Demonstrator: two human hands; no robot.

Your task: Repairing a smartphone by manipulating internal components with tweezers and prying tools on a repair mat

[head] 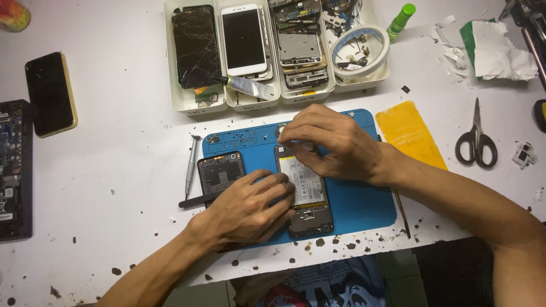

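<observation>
Left hand [250, 206] rests flat, fingers pressing the lower edge of an opened phone [304, 193] with exposed battery; right hand [333, 142] pinches at the phone's top end. The phone lies on a blue repair mat [364, 204], beside a detached back cover [220, 170] and a screwdriver [191, 165]. White trays [182, 99] of phone parts stand behind the mat, scissors [476, 139] well to the right on the surface [114, 187].

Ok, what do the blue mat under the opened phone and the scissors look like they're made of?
The blue mat looks like matte silicone or rubber: dull, no glare, moulded compartments along its top edge. The scissors seem to have grey metal blades with a soft sheen and black, probably plastic, handle loops. The opened phone, held by both hands, shows a battery with a white label.
</observation>
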